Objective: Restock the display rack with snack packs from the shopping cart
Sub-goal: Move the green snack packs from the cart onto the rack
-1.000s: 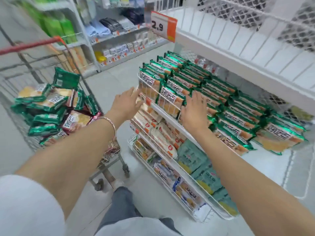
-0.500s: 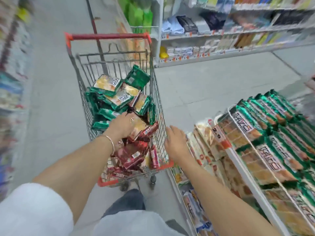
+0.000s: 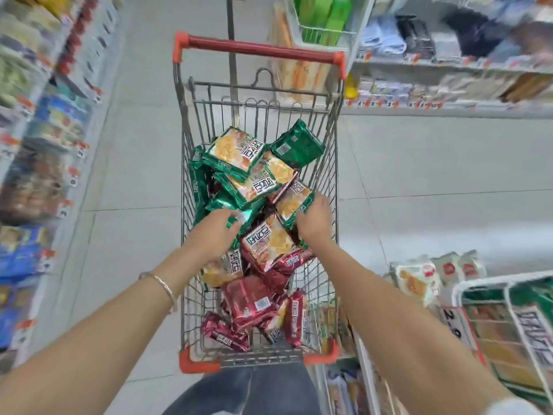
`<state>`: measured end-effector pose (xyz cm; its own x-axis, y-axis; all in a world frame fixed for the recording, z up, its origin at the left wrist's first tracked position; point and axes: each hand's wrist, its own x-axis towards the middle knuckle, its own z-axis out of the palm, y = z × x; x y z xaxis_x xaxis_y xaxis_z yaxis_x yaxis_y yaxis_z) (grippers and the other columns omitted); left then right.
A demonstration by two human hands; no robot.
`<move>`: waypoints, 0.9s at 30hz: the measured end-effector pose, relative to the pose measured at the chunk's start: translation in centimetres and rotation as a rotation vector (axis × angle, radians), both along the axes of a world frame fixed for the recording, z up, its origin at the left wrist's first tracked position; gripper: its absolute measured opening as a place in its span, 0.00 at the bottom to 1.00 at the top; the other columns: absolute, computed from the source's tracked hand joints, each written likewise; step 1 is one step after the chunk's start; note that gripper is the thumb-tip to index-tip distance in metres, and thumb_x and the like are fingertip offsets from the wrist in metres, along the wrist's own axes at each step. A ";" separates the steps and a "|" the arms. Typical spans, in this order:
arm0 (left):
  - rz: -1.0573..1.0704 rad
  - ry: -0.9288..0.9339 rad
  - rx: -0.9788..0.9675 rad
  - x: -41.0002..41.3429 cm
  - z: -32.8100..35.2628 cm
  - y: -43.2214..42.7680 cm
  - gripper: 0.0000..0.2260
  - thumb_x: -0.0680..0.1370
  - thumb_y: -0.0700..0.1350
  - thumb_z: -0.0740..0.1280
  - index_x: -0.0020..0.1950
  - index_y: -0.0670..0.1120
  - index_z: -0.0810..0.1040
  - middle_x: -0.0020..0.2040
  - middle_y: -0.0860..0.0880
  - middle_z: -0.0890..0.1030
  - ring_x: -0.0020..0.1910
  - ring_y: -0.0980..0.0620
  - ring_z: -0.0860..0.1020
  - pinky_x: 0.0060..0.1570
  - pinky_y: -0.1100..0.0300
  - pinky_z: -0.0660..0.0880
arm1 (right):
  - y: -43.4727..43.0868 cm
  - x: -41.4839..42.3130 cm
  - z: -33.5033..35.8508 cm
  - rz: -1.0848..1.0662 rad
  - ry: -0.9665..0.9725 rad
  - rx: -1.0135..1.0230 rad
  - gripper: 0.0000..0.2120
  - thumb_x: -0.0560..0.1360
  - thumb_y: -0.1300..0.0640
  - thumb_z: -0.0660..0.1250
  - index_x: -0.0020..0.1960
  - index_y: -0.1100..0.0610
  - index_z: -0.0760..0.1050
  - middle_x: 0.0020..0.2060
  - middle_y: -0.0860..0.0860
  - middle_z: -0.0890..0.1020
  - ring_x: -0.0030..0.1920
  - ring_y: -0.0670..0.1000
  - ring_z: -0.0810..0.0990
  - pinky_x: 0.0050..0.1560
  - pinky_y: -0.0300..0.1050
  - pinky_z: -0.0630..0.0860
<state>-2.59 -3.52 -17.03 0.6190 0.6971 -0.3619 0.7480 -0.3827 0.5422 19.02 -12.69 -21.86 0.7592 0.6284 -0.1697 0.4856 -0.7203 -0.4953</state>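
The wire shopping cart [image 3: 260, 50] with a red handle stands straight ahead of me. Green snack packs [image 3: 236, 151] are piled at its far end and red snack packs [image 3: 248, 304] lie at the near end. Both my hands are down inside it. My left hand [image 3: 217, 233] grips a green foil pack [image 3: 230, 205] at the pile's left. My right hand [image 3: 314, 221] curls over the edge of another green pack [image 3: 294, 200] at the right. The white wire display rack [image 3: 505, 287], holding green packs, shows at the lower right.
Stocked store shelves [image 3: 36, 145] line the aisle on the left. More shelving [image 3: 449, 106] runs across the back right. Pale packs [image 3: 419, 280] sit on the rack's lower tier beside the cart. Grey tiled floor lies around the cart.
I have turned from the rack to face the cart. Both hands moved off the rack's packs and into the cart, and each now has hold of a green pack.
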 end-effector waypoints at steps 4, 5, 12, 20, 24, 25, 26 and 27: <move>0.083 -0.036 -0.037 -0.1 -0.6 1.2 0.17 0.84 0.53 0.58 0.70 0.47 0.73 0.51 0.50 0.79 0.44 0.48 0.79 0.43 0.58 0.75 | 4.3 4.3 -0.9 0.053 -0.039 -0.125 0.18 0.79 0.61 0.63 0.67 0.63 0.69 0.62 0.59 0.75 0.64 0.61 0.74 0.67 0.54 0.68; 0.102 -0.038 -0.050 0.0 -0.8 1.5 0.17 0.84 0.52 0.58 0.71 0.47 0.73 0.50 0.51 0.78 0.44 0.50 0.76 0.41 0.60 0.75 | 4.7 4.5 -1.4 0.092 -0.065 -0.206 0.13 0.79 0.64 0.62 0.63 0.61 0.73 0.57 0.58 0.78 0.59 0.60 0.77 0.66 0.54 0.68; 0.317 -0.213 -0.172 1.8 -1.0 2.9 0.14 0.83 0.48 0.63 0.67 0.46 0.76 0.61 0.52 0.77 0.57 0.52 0.76 0.54 0.59 0.70 | 2.2 1.7 -1.4 0.109 -0.130 0.098 0.12 0.76 0.64 0.62 0.56 0.56 0.79 0.43 0.56 0.83 0.43 0.59 0.81 0.41 0.54 0.79; 0.371 -0.211 -0.799 3.2 -0.8 3.0 0.49 0.62 0.67 0.78 0.75 0.47 0.65 0.71 0.49 0.72 0.68 0.45 0.74 0.72 0.41 0.66 | -0.7 1.5 6.7 0.237 0.729 0.334 0.10 0.78 0.68 0.67 0.51 0.54 0.75 0.47 0.48 0.84 0.45 0.41 0.83 0.47 0.40 0.81; 0.631 -0.378 -0.787 0.9 -0.1 3.6 0.36 0.62 0.56 0.81 0.63 0.42 0.75 0.55 0.41 0.85 0.53 0.38 0.84 0.57 0.41 0.79 | 3.0 1.5 5.7 0.069 0.886 0.317 0.12 0.78 0.58 0.69 0.60 0.51 0.75 0.57 0.50 0.82 0.57 0.52 0.82 0.62 0.54 0.78; 0.696 -0.406 -0.739 -0.1 0.2 4.1 0.30 0.64 0.54 0.79 0.61 0.42 0.76 0.51 0.41 0.86 0.49 0.38 0.85 0.55 0.42 0.80 | 4.5 1.5 5.5 -0.017 0.874 0.342 0.10 0.77 0.56 0.70 0.58 0.50 0.75 0.59 0.51 0.80 0.59 0.54 0.80 0.64 0.57 0.76; 0.757 -0.423 -0.686 -1.3 0.5 4.7 0.27 0.65 0.52 0.78 0.59 0.41 0.77 0.48 0.41 0.86 0.47 0.38 0.85 0.53 0.42 0.81 | 6.2 1.5 5.5 -0.107 0.875 0.352 0.10 0.77 0.56 0.70 0.57 0.51 0.75 0.61 0.53 0.79 0.60 0.56 0.79 0.66 0.57 0.74; 0.808 -0.443 -0.633 -2.6 0.8 5.2 0.26 0.65 0.52 0.78 0.58 0.41 0.77 0.48 0.41 0.86 0.45 0.38 0.85 0.50 0.43 0.82 | 8.0 1.4 5.3 -0.180 0.887 0.345 0.11 0.77 0.56 0.70 0.59 0.54 0.75 0.62 0.58 0.79 0.60 0.58 0.79 0.67 0.56 0.73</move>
